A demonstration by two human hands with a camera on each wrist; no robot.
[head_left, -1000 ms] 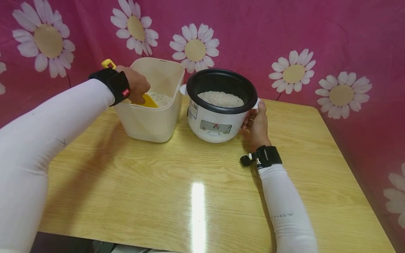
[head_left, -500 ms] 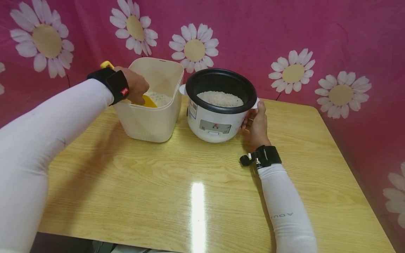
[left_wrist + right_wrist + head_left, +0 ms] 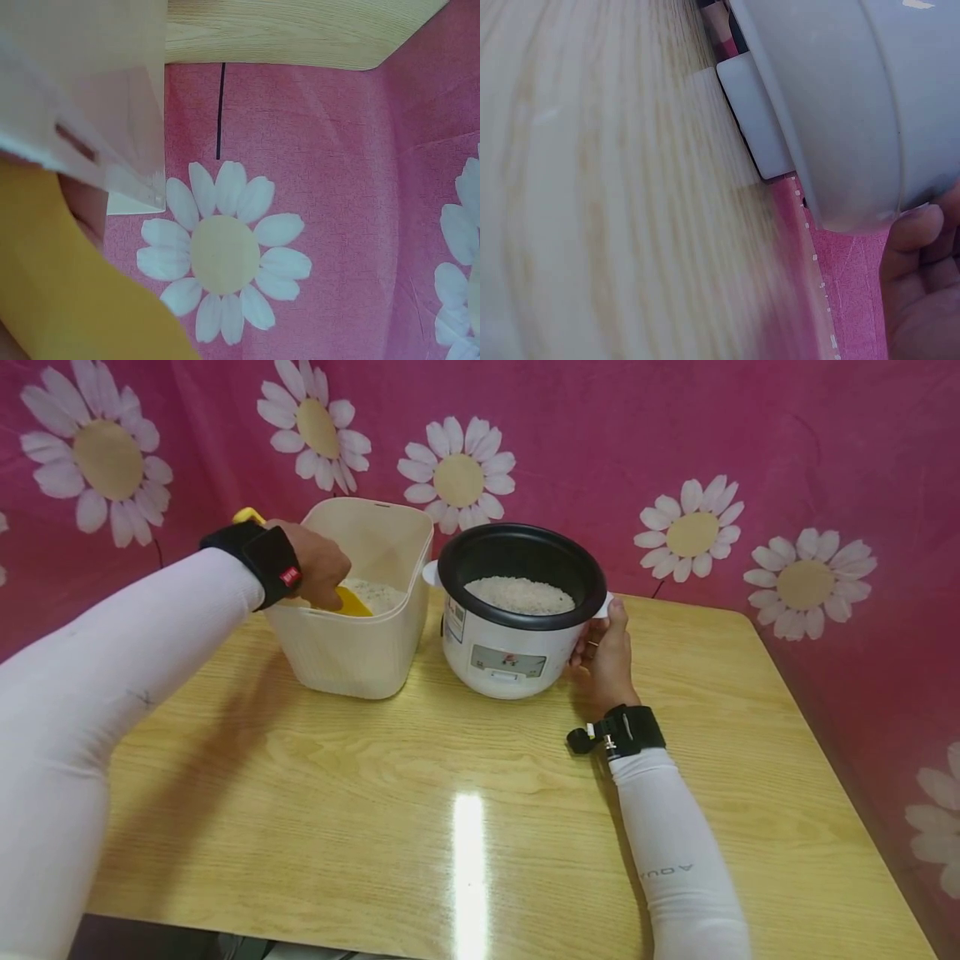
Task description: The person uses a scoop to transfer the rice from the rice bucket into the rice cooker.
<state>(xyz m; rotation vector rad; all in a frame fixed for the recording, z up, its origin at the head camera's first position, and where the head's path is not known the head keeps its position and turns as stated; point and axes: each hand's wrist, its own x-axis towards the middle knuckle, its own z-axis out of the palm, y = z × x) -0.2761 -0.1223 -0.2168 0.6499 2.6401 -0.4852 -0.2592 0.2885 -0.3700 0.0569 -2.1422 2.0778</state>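
My left hand (image 3: 322, 564) grips a yellow rice scoop (image 3: 354, 602) over the near left rim of a cream rice bin (image 3: 345, 652). The scoop's blade dips toward the white rice (image 3: 378, 595) inside. In the left wrist view the yellow scoop (image 3: 67, 277) fills the lower left, close to the bin's wall (image 3: 127, 112). Right of the bin stands a white rice cooker (image 3: 491, 653) whose black inner pot (image 3: 570, 556) holds rice (image 3: 520, 594). My right hand (image 3: 609, 660) holds the cooker by its right side handle. In the right wrist view, fingertips (image 3: 919, 225) touch the cooker's body.
Both containers stand side by side toward the back of a wooden table (image 3: 360, 793), a narrow gap between them. A pink cloth (image 3: 577, 452) printed with daisies hangs right behind the table and along its right side.
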